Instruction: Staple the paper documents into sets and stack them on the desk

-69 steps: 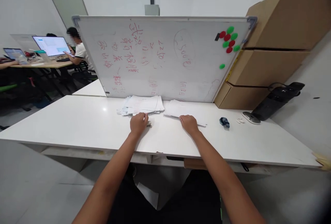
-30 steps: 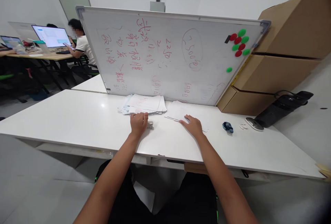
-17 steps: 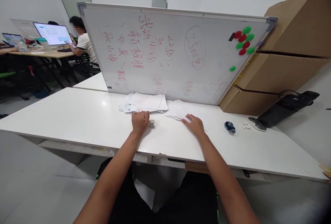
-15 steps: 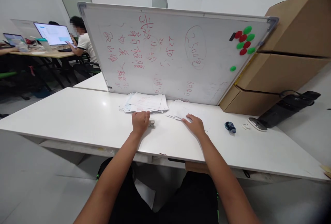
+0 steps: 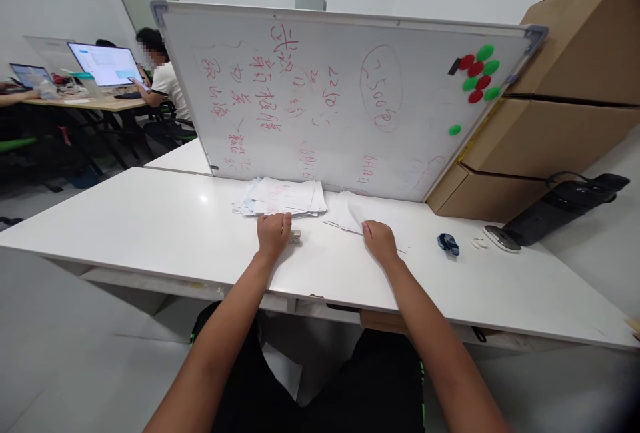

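Observation:
Closed, my left hand (image 5: 274,234) rests on the desk around a small grey-beige stapler (image 5: 295,238); only one end of it shows, to the right of the fingers. A stack of papers (image 5: 285,196), some with red marks, lies just beyond that hand. My right hand (image 5: 379,241) pinches the near edge of a white sheet of paper (image 5: 356,212), which is bent and lifted off the other white sheets (image 5: 340,210) under it. Fingertips of the right hand are partly hidden.
A whiteboard (image 5: 345,100) with red writing leans behind the papers. Cardboard boxes (image 5: 565,133) are stacked at right, beside a black bottle (image 5: 565,206). A dark blue object (image 5: 448,244) and a computer mouse (image 5: 501,238) lie on the white desk (image 5: 150,233). A person (image 5: 165,80) sits at back left.
My right hand has closed on the paper and lifted its near edge, curling it up. The left hand has stayed in place. The view has shifted slightly.

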A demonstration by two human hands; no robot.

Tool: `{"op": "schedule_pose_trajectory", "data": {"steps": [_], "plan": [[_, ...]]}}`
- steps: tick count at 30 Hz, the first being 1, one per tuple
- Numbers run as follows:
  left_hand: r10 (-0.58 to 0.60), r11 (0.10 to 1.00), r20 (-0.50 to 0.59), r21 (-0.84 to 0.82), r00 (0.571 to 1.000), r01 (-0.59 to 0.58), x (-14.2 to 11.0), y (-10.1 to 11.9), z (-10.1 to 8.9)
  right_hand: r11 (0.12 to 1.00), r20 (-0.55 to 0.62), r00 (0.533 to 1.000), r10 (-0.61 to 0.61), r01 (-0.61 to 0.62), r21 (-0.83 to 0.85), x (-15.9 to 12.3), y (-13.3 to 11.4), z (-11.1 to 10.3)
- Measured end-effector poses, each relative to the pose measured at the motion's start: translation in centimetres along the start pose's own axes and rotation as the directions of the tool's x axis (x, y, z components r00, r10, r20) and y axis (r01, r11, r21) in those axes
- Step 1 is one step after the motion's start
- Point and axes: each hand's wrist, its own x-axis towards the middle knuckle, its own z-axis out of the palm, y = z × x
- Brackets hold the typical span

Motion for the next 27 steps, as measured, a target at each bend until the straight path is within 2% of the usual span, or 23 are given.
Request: {"op": "schedule_pose_trajectory", "data": {"steps": [3, 6, 9, 12, 14, 15, 18, 20, 23, 27], "plan": [[0.012, 1.000, -0.012, 0.019, 1.000, -0.012, 0.1, -0.2, 0.2, 0.997, -0.032, 0.998, -0.056, 0.055, -0.046, 0.0, -1.0, -1.0], [0.062, 0.997, -0.012, 0.046, 0.998, -0.061, 0.6, 0.1, -0.4, 0.976, -0.034, 0.980, -0.194, 0.189, -0.103, -1.4, -3.0, -2.7], [0.152, 0.988, -0.002, -0.004, 0.988, -0.152, 0.3, 2.0, -2.9, 0.925, 0.038, 0.930, -0.364, 0.366, -0.103, -5.4, -5.7, -4.2], [0.252, 0.950, 0.040, -0.202, 0.967, -0.239, -2.3, 5.9, -7.0, 0.881, 0.058, 0.886, -0.461, 0.464, -0.094, -10.9, -8.1, -5.0], [0.317, 0.910, 0.159, -0.328, 0.935, -0.253, -4.9, 8.8, -9.4, 0.882, 0.031, 0.883, -0.468, 0.469, -0.045, -14.1, -9.2, -5.2], [0.346, 0.902, 0.254, -0.353, 0.903, -0.247, -6.3, 10.0, -10.2, 0.886, 0.019, 0.887, -0.462, 0.462, -0.020, -15.4, -9.6, -5.3], [0.366, 0.920, 0.443, -0.307, 0.819, -0.245, -9.5, 12.3, -11.0, 0.900, 0.012, 0.900, -0.436, 0.435, 0.017, -17.7, -9.8, -5.5], [0.348, 0.934, 0.492, -0.250, 0.798, -0.254, -10.7, 12.5, -10.4, 0.908, 0.013, 0.908, -0.420, 0.420, -0.001, -18.2, -9.3, -5.7], [0.337, 0.941, 0.513, -0.203, 0.789, -0.271, -11.4, 12.0, -9.4, 0.927, -0.016, 0.930, -0.367, 0.364, -0.085, -18.4, -8.0, -5.9], [0.323, 0.946, 0.525, -0.159, 0.788, -0.281, -11.3, 12.2, -8.8, 0.974, -0.140, 0.973, -0.182, 0.160, -0.161, -18.3, -6.0, -5.7]]}}
